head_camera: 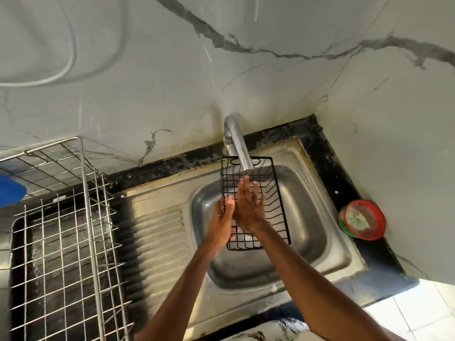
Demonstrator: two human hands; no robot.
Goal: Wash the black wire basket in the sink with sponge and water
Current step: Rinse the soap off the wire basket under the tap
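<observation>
I count one black wire basket (270, 205) at frame centre, held over the one sink (307, 217) under the single faucet (237, 143). There are two hands. The left hand (221, 217) grips the basket's left rim. The right hand (248, 205) lies flat on the wires, fingers straight. One silver rack (64, 242) stands lower left, and one red-rimmed tub (362, 220) sits at right. A blue object (9, 190) is cut off at the left edge. I can't make out any water flow.
</observation>
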